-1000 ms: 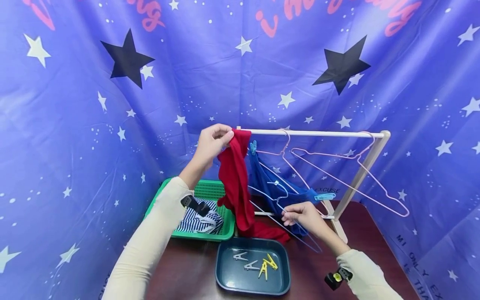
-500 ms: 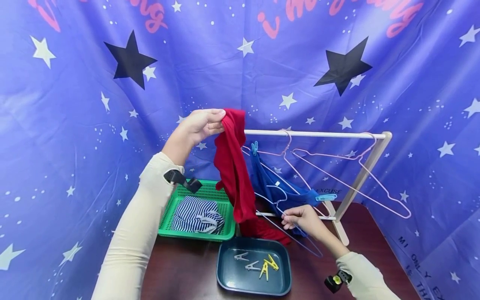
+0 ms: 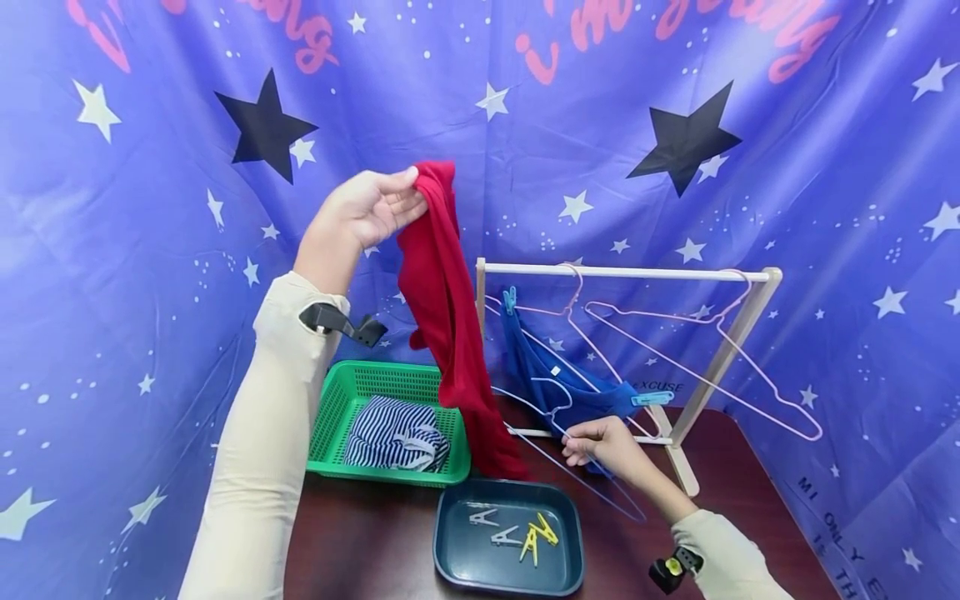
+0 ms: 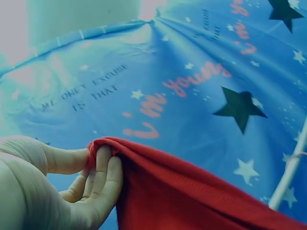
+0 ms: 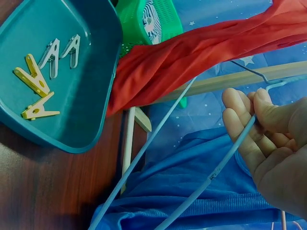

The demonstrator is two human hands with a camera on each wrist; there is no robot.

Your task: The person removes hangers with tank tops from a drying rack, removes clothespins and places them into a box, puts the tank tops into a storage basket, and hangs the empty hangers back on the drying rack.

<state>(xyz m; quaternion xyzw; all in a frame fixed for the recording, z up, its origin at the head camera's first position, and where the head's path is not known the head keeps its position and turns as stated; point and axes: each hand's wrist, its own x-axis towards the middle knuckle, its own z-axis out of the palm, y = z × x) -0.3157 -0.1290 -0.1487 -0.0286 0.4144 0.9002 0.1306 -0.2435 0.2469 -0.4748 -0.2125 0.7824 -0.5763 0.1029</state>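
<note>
High on the left, my left hand pinches the top edge of a red garment between thumb and fingers. The cloth hangs down in a long strip, its lower end close to the tray. In the left wrist view the thumb and fingertips clamp the red cloth at its corner. My right hand pinches a light blue wire hanger by one sloping arm. Its hook points up, and nothing hangs on it. Behind it, a blue garment is clipped to a pink hanger with light blue clothespins.
A green basket holds a striped navy and white garment. In front, a dark tray contains several grey and yellow clothespins. A rack with a white rail carries another pink hanger on the right.
My left hand has risen and moved left, lifting the red garment higher and drawing its lower end off the table behind the tray. My right hand with the hanger has barely moved.
</note>
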